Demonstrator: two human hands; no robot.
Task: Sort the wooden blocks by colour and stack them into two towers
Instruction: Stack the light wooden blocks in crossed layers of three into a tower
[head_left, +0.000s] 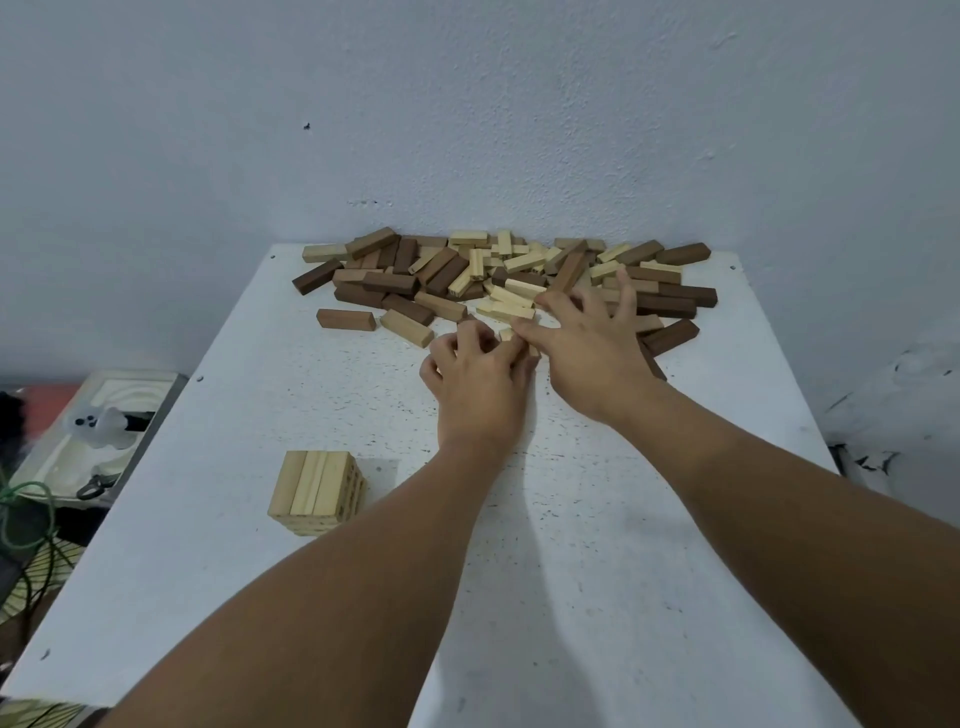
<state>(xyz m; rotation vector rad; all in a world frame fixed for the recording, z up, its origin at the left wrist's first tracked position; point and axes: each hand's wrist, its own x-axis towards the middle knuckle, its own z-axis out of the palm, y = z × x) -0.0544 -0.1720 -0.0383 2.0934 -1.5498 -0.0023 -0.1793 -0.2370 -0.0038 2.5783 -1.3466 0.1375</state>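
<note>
A mixed pile of dark and pale wooden blocks (447, 273) lies along the far edge of the white table (597, 545), against the wall. A short tower of pale blocks (318, 491) stands at the near left. My left hand (478, 387) sits at the pile's front edge with fingers curled round a pale block (506, 334). My right hand (592, 345) lies spread over the pile's right part, fingers straight, touching blocks; its thumb meets the same pale block.
A lone dark block (346, 319) and a pale block (408, 328) lie just in front of the pile at the left. Left of the table, lower down, sits a tray with a small white figure (104, 423) and a green cord (31, 519).
</note>
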